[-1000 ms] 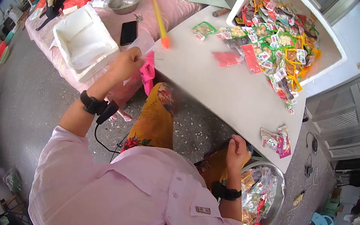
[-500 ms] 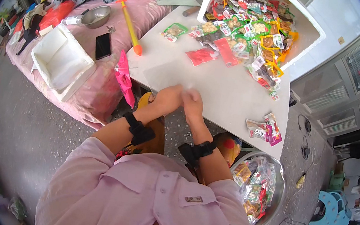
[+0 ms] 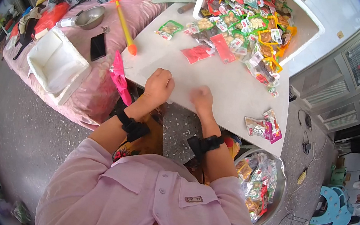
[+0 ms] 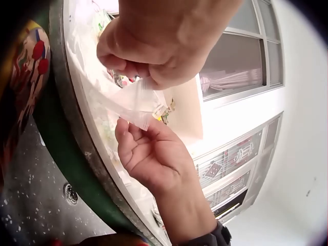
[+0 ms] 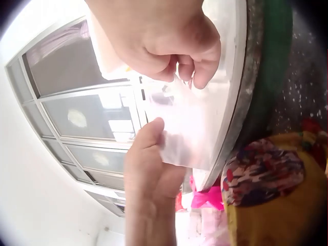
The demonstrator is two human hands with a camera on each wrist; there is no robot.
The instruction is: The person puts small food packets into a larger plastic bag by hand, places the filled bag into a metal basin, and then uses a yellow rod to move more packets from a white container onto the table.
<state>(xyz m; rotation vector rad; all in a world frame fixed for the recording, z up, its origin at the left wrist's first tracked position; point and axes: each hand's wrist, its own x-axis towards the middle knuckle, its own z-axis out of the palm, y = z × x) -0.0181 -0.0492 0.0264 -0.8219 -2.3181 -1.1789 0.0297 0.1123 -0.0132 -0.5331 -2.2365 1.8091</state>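
Both hands are over the near edge of the pale table (image 3: pixel 173 61). A clear plastic bag (image 4: pixel 130 102) stretches between them, hard to make out in the head view. My left hand (image 3: pixel 159 85) grips one side of it with curled fingers. On the other side, the fingertips and thumb of my right hand (image 3: pixel 202 99) pinch its edge. In the right wrist view the bag (image 5: pixel 187 136) hangs flat and see-through, with the left thumb (image 5: pixel 151 132) against it. Past the hands lie many sealed snack packets (image 3: pixel 245 28), spilling out of a white foam box (image 3: pixel 306 33).
Two packets (image 3: pixel 264 129) lie at the table's right corner, above a metal basin (image 3: pixel 280 189) of packets. A pink plastic bag (image 3: pixel 120 77) hangs at the left edge. On the bed are a white foam tray (image 3: pixel 57 62), phone (image 3: pixel 98 47), metal bowl (image 3: pixel 90 17) and yellow-orange stick (image 3: pixel 125 25).
From near the bed, my left hand has moved right with the clear bag. My right hand has risen from beside the basin to meet it; the hands met, then parted slightly.
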